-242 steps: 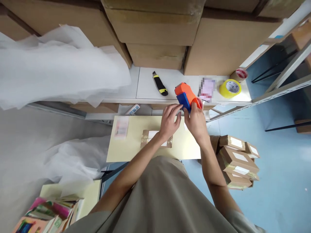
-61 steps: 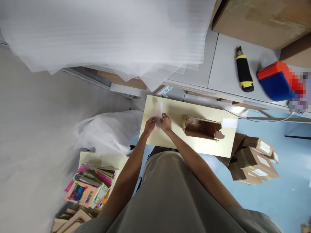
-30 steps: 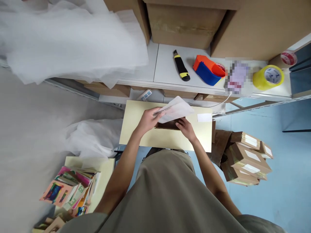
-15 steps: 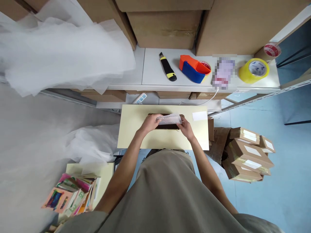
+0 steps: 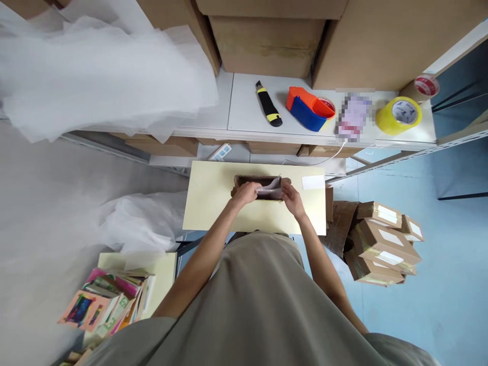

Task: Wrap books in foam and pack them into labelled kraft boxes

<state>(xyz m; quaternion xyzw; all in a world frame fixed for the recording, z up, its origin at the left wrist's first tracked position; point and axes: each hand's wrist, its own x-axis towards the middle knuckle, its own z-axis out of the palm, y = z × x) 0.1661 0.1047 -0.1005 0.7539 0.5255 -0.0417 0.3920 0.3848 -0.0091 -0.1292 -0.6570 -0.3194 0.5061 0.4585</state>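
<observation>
A small narrow cardboard box stands open-topped on the pale yellow table, its dark inside showing. A thin whitish sheet-like packing piece lies partly down in the opening, one part of it bent up toward the right. My left hand reaches over the box's left end, thumb and fingers closed on the left end of the whitish piece. At the box's right end, my right hand has its fingers curled in; whether they grip the piece or the box edge is hidden.
A blank white label lies on the table. On the shelf above are a box cutter, an orange-and-blue tape dispenser, a phone and yellow tape. White foam sheets overhang left; taped boxes are stacked right.
The whitish piece has gone from above the box down into its opening. My left hand has shifted right over the box, and more of the box's inside shows.
</observation>
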